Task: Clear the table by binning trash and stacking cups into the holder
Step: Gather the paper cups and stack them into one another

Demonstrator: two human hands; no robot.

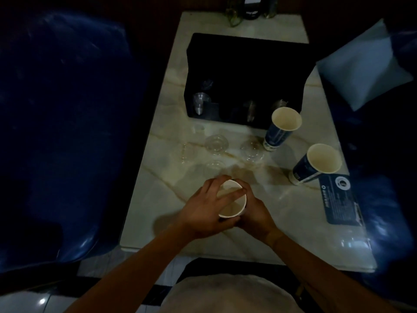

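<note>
Both hands hold one white-lined paper cup (232, 208) just above the near middle of the marble table (293, 213). My left hand (203, 213) wraps its left side, with fingers over the rim. My right hand (255, 211) grips its right side. Two blue paper cups stand further right, one (279, 129) in front of the black cup holder (243, 71), the other (316, 164) near the right edge. Several clear plastic cups (215, 144) and lids (251, 150) lie between my hands and the holder. Clear cups (199, 103) sit in the holder's front slots.
A blue printed card (340, 199) lies at the table's right edge. Dark blue seats flank the table, with a pale cushion (363, 66) on the right one. Dark bottles (250, 10) stand at the far end. The scene is dim.
</note>
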